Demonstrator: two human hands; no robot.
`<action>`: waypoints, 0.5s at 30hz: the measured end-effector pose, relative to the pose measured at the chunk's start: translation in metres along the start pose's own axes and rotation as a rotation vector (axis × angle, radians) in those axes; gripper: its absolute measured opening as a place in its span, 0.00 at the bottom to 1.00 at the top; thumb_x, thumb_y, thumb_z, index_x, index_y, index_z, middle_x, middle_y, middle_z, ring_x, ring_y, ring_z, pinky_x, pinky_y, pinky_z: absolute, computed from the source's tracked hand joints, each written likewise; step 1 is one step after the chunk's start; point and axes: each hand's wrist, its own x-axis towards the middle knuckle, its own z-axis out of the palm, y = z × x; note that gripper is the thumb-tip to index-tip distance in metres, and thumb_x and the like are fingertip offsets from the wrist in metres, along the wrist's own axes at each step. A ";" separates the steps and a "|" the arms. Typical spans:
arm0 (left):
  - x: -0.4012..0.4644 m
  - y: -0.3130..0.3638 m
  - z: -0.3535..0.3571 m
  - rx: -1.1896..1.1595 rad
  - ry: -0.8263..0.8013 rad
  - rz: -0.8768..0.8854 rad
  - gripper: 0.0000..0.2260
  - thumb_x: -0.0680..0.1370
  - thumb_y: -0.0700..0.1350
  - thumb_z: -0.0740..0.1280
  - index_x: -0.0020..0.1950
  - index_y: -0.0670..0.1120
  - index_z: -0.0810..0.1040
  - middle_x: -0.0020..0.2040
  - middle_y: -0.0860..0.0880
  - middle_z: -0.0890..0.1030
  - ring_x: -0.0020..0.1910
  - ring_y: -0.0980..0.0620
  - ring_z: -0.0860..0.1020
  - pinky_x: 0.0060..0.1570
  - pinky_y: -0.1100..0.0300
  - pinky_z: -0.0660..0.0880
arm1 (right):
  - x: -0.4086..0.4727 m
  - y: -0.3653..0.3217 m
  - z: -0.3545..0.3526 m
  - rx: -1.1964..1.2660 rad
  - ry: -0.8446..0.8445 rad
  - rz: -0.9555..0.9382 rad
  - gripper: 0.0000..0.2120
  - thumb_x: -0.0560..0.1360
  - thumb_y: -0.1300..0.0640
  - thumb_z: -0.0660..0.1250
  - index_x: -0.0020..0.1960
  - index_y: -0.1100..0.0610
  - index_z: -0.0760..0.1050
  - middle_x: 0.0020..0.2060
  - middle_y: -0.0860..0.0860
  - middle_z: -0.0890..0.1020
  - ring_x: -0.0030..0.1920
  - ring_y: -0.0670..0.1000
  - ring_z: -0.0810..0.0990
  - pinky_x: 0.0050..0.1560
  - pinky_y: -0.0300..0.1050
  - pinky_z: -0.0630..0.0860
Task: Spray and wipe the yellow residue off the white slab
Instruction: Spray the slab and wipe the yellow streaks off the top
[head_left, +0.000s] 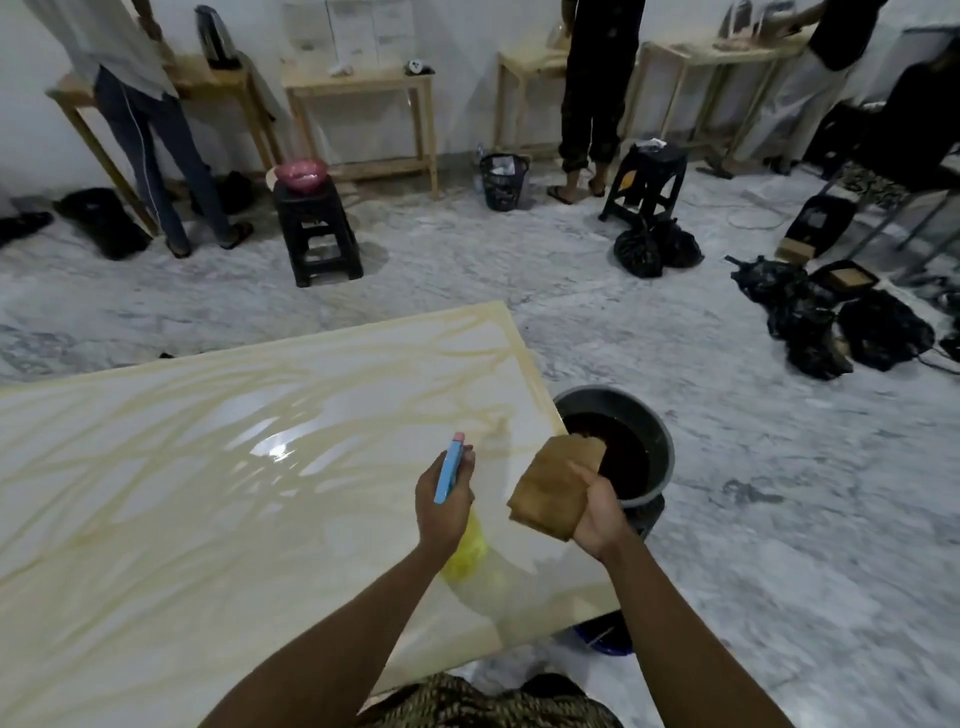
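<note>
Presently, left hand (441, 501) fingers grip spray bottle (451, 470), nozzle toward 12 o'clock, evidently aimed at residue (322, 410); right hand (597, 512) fingers clutch cloth (553, 483) ready over slab (156, 467) edge.

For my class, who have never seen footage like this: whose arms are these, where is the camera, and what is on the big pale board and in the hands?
There is one picture, from a camera worn on a person's head, looking down at their own bare arms. The left hand has a grip on a blue spray bottle filled with yellow liquid. The right hand holds a folded brown cloth. Below lies the white slab, streaked with yellow residue. Beside its right edge stands a grey bucket of dark liquid.
</note>
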 end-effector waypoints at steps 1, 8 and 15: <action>0.005 0.006 0.000 0.008 -0.066 0.012 0.09 0.83 0.44 0.70 0.49 0.59 0.83 0.33 0.51 0.81 0.29 0.56 0.77 0.35 0.53 0.76 | 0.003 -0.006 0.001 0.073 -0.052 -0.013 0.20 0.84 0.47 0.55 0.61 0.60 0.76 0.50 0.58 0.86 0.49 0.58 0.85 0.45 0.52 0.83; 0.034 0.029 0.001 0.066 -0.218 0.009 0.10 0.81 0.31 0.65 0.60 0.39 0.80 0.49 0.42 0.83 0.38 0.53 0.82 0.35 0.61 0.81 | 0.031 -0.028 0.022 0.060 -0.091 -0.049 0.27 0.82 0.39 0.54 0.67 0.58 0.75 0.54 0.57 0.85 0.50 0.56 0.85 0.43 0.51 0.83; 0.057 0.034 0.006 0.053 -0.234 -0.058 0.15 0.73 0.32 0.64 0.47 0.49 0.84 0.48 0.48 0.85 0.44 0.46 0.85 0.46 0.47 0.86 | 0.085 -0.051 0.046 -0.249 -0.065 0.008 0.33 0.75 0.32 0.61 0.68 0.56 0.75 0.59 0.57 0.83 0.60 0.59 0.81 0.66 0.61 0.73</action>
